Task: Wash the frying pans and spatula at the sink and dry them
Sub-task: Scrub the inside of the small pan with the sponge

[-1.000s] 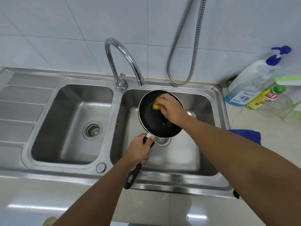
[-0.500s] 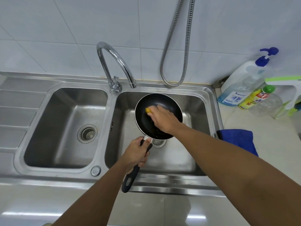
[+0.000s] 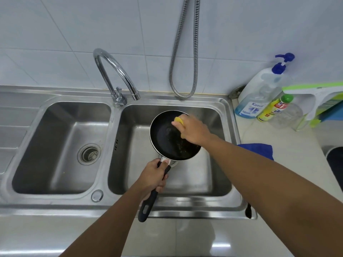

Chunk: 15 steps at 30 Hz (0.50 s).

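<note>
A stainless steel double-bowl sink (image 3: 55,206) spans the view, its front rim meeting a pale glossy counter (image 3: 287,145) that runs on past its right edge. The left bowl (image 3: 55,127) shows a round drain strainer (image 3: 89,153). In the right bowl (image 3: 213,173) a round black frying pan (image 3: 165,141) is held tilted above the drain, with bare steel on either side of it and the curved chrome tap (image 3: 115,71) ending just behind and to its left. The pan's black handle (image 3: 148,204) juts over the front rim. The left hand (image 3: 152,177) wraps round that handle near the pan. The right hand (image 3: 193,130), fingers curled, presses a small yellow sponge (image 3: 179,121) to the pan's far inner edge. On the counter stand a clear pump bottle (image 3: 259,89) of blue liquid, labelled "Kassa", and a yellow bottle with a green cap (image 3: 272,108), its print unreadable; a folded blue cloth (image 3: 259,149) lies nearer
</note>
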Each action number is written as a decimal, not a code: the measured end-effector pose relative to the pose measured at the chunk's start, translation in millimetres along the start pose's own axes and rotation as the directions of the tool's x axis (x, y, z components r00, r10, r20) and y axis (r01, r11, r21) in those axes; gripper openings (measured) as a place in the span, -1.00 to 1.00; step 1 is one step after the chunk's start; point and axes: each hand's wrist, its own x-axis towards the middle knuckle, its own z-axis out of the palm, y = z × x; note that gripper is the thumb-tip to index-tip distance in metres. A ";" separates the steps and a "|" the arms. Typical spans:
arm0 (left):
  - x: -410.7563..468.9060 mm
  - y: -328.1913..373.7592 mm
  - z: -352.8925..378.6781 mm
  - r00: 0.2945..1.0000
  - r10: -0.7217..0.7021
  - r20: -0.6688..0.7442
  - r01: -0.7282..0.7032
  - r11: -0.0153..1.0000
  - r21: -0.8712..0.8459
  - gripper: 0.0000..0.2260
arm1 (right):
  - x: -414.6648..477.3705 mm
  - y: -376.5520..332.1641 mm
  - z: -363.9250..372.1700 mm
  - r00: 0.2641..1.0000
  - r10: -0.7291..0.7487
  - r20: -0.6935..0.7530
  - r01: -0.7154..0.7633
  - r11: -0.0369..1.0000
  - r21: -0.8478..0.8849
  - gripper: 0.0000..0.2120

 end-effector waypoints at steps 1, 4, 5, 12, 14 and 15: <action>0.9 0.1 1.6 1.000 -0.005 -0.007 0.005 1.000 -0.008 -0.72 | -4.9 11.9 -7.5 0.999 0.042 -0.030 -0.042 0.999 0.014 -0.56; 4.2 1.2 6.6 1.000 -0.016 -0.021 0.015 1.000 -0.021 -0.72 | -20.4 58.6 -27.7 0.967 0.143 -0.213 -0.135 0.989 0.051 -0.59; 5.1 1.6 7.9 1.000 -0.019 -0.022 0.018 1.000 -0.026 -0.73 | -26.3 76.1 -33.3 0.949 0.190 -0.252 -0.186 0.982 0.041 -0.58; 10.0 4.1 12.8 1.000 -0.021 -0.022 0.019 0.997 -0.078 -0.74 | -50.6 169.3 -42.7 0.822 0.451 -0.348 -0.492 0.870 -0.034 -0.52; 10.7 5.0 11.1 1.000 -0.019 -0.023 0.017 0.996 -0.087 -0.74 | -51.1 177.8 -42.7 0.840 0.439 -0.320 -0.483 0.873 -0.071 -0.58; 10.6 5.5 9.2 1.000 -0.017 -0.024 0.015 0.996 -0.088 -0.74 | -50.5 180.9 -43.2 0.851 0.423 -0.311 -0.471 0.877 -0.097 -0.60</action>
